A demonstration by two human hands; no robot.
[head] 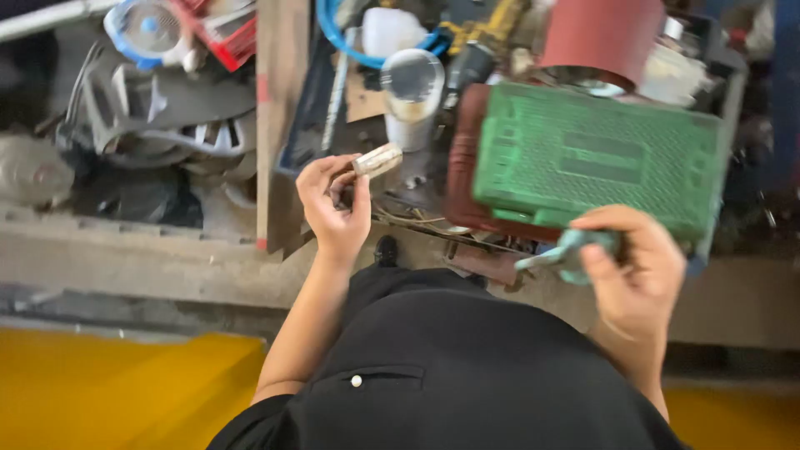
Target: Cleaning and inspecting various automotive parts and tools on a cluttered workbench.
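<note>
**Both hands busy over a cluttered parts bin**

Left hand [335, 207] is raised with its fingers curled, pinching a short, pale cylindrical piece [377, 160] between thumb and fingertips; the piece sticks out to the right of the fingers, tilted slightly upward, probably so its end stays open to view. Right hand [635, 268] is closed around a small teal-green tool [569, 252], whose thin tip pointing left toward the other hand; the blur hides what kind of tool it is. The two hands are apart, with open space between them, so tool and cylinder are not touching.

Below both hands lies the person's own black shirt [450, 367], and beside it a yellow floor strip [125, 392].

Just beyond the right hand sits a green ribbed plastic case [592, 158], lying flat on a dark red tray [460, 179], likely parked there as the handiest flat spot. Just past the left hand stands a clear plastic bottle [411, 96] among loose wires and metal scraps. Left of that hand a wooden plank [279, 117] runs away from the person, dividing the clutter.

Farther off, beyond the case, is a red cylindrical can [602, 37]; beyond the bottle loops a blue hose [350, 46]. Far to the left of the left hand lie grey moulded parts [167, 117] and a round blue-rimmed item [146, 29].
</note>
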